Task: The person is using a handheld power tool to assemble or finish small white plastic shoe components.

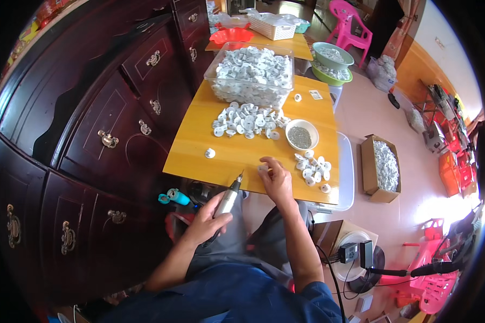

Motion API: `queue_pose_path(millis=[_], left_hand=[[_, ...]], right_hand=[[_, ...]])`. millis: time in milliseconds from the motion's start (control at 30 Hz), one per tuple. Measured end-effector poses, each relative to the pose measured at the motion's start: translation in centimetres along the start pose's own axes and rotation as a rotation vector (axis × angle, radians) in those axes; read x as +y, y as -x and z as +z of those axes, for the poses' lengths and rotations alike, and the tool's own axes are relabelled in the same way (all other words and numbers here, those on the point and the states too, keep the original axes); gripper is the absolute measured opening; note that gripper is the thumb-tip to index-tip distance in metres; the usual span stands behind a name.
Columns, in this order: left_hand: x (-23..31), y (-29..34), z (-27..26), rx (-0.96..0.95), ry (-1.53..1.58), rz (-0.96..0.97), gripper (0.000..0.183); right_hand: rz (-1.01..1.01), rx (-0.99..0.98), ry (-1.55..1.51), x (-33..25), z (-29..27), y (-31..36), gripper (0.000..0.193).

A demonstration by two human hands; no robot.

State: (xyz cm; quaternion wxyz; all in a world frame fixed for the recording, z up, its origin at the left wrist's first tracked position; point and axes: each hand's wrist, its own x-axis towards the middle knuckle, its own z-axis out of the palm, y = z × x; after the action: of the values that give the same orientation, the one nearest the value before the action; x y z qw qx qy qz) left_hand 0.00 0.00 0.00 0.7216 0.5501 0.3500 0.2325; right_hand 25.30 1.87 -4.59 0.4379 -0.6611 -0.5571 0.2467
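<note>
My left hand (206, 219) is closed around a silver-and-black electric screwdriver (229, 201), its thin bit pointing up over the table's near edge. My right hand (278, 182), to the right of the bit, pinches a small white plastic part (262, 168) between thumb and fingers. The fingers partly hide that part. Beyond the right hand stands a white bowl (314, 132) of small metal screws (300, 139). Several round white plastic pieces (318, 171) lie right of this hand. A larger loose pile (247, 119) spreads farther back, and a single white piece (209, 153) lies at left.
A clear plastic bin (215, 86) heaped with white pieces stands at the back of the yellow table (191, 142). Dark wooden drawers (113, 116) run along the left. On the floor at right is a cardboard box (368, 167) of white pieces. Cables hang at lower right.
</note>
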Motion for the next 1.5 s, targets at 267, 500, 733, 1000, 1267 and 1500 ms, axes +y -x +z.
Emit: queue_pose_path(millis=[267,500,733,1000,1267,1500], left_hand=[[0.3,0.3,0.8,-0.005,-0.028,0.040,0.062],[0.3,0.4,0.7,-0.008,-0.047,0.061,0.061],[0.5,1.2,0.2,0.035,-0.074,0.092,0.062],[0.5,1.5,0.2,0.014,-0.057,0.051,0.066],[1.3,1.9,-0.2,0.059,-0.059,-0.006,0.066],[1.2,1.6,-0.3,0.053,-0.059,0.007,0.066]], right_hand=[[-0.058,0.316,0.523,2.0,-4.6,3.1,0.008],[-0.001,0.486,0.543,3.3,-7.6,2.4,0.027],[0.028,0.369,0.397,0.7,-10.2,-1.7,0.025],[0.171,0.032,0.846,1.9,-10.0,-11.9,0.016],[0.287,-0.107,0.978,2.5,-9.4,-13.5,0.023],[0.269,-0.106,0.902,2.5,-10.0,-13.0,0.021]])
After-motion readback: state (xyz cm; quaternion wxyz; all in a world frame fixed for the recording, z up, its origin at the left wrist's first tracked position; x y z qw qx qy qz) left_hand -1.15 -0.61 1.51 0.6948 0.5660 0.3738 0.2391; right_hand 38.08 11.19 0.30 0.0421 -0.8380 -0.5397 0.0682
